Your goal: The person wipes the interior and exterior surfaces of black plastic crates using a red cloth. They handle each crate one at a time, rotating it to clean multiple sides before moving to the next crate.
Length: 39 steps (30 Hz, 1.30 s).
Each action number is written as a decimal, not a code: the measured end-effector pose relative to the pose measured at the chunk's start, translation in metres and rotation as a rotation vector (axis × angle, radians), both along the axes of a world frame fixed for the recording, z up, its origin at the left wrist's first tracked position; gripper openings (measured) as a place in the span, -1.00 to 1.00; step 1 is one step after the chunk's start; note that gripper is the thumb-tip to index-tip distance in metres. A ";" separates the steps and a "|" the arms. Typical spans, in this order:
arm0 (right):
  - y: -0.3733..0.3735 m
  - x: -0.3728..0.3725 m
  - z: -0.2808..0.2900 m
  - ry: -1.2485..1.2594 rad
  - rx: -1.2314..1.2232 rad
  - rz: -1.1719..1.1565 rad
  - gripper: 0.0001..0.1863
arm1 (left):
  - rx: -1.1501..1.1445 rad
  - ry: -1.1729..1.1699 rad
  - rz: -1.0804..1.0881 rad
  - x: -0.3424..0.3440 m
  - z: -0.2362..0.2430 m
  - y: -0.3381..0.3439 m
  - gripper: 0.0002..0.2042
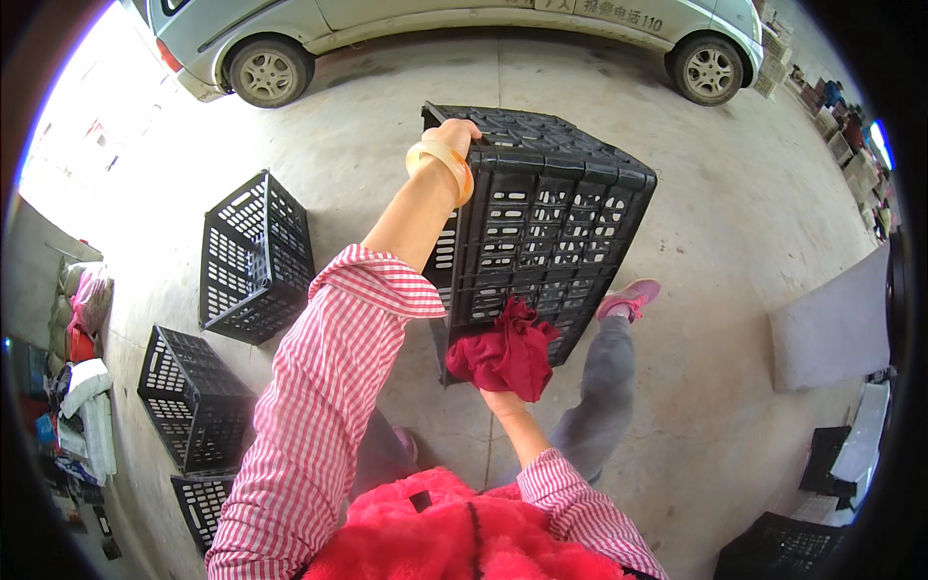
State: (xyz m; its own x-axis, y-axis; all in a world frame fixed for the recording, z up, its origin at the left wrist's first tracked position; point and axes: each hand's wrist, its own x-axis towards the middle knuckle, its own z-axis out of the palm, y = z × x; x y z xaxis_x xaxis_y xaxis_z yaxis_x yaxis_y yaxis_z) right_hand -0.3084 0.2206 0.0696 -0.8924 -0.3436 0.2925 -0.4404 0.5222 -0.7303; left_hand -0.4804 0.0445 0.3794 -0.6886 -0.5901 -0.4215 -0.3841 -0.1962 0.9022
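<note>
A large black plastic crate (551, 222) with slotted walls is tipped on its side in front of me. My left hand (452, 135), with a pale bangle at the wrist, has its fingers closed over the crate's upper left edge. Against the crate's lower wall, my right hand (501, 400) holds a crumpled dark red cloth (510, 350). The cloth covers most of the right hand's fingers. Whether the crate touches the floor, I cannot tell.
Several black crates stand on the concrete floor to my left, among them one crate (256, 256) and a nearer crate (198, 396). A light-coloured van (464, 24) is parked across the far side. Piled goods (87, 387) line the left; another dark crate (778, 549) sits at lower right.
</note>
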 end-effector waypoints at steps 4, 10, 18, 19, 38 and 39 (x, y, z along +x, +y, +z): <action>0.021 0.012 -0.017 0.022 0.291 -0.009 -0.30 | 0.015 0.067 -0.045 -0.011 -0.003 0.011 -0.58; 0.060 -0.034 0.032 -0.270 0.125 0.056 -0.40 | 0.042 0.171 -0.192 -0.014 -0.013 0.037 -0.48; 0.067 -0.153 0.233 0.241 -0.232 -0.026 -0.60 | -0.178 0.283 -0.021 -0.014 -0.015 0.057 -0.48; 0.068 -0.171 0.252 -0.033 -0.110 -0.159 -0.61 | -0.244 0.289 -0.007 -0.015 -0.018 0.057 -0.50; 0.083 -0.014 -0.004 -0.773 0.188 -0.237 -0.41 | 0.076 0.409 0.159 -0.048 -0.027 -0.016 -0.72; 0.085 -0.018 0.009 -0.627 -0.050 -0.320 -0.43 | 0.086 0.429 0.135 -0.045 -0.029 -0.018 -0.72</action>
State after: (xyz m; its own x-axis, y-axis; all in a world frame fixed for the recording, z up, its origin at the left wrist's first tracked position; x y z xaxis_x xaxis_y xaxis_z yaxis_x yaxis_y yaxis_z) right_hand -0.3262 0.3058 0.0783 -0.9530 -0.0361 -0.3009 0.2403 0.5149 -0.8229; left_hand -0.5250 0.0260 0.3506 -0.7311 -0.6617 -0.1663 0.0551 -0.3002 0.9523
